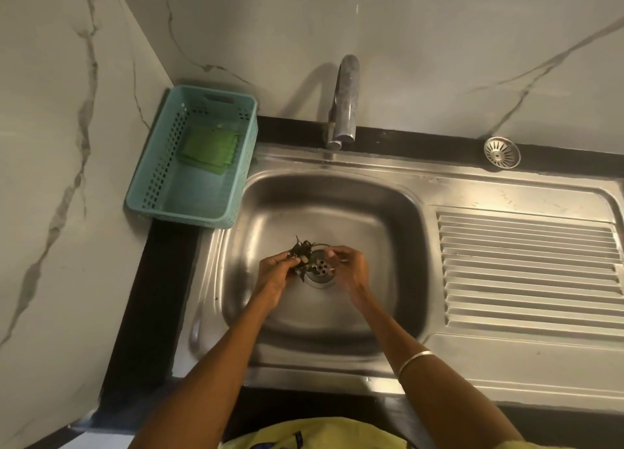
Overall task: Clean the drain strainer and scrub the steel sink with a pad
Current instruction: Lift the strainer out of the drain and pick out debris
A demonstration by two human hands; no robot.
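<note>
Both my hands are down in the steel sink (337, 195) over the open drain (320, 269). My left hand (275, 269) grips a clump of dark wet leaf scraps (301, 247) at the drain's left edge. My right hand (349, 266) hovers at the drain's right side with curled fingers that seem to pinch a small bit; what it is cannot be told. The round steel drain strainer (501, 152) lies on the black counter strip at the back right. A green scrub pad (209, 148) lies inside the teal basket (175, 209).
A steel tap (344, 101) stands behind the basin, with its spout over the back rim. The ribbed drainboard (526, 269) fills the right side. The teal basket stands on the black counter in the left corner against marble walls.
</note>
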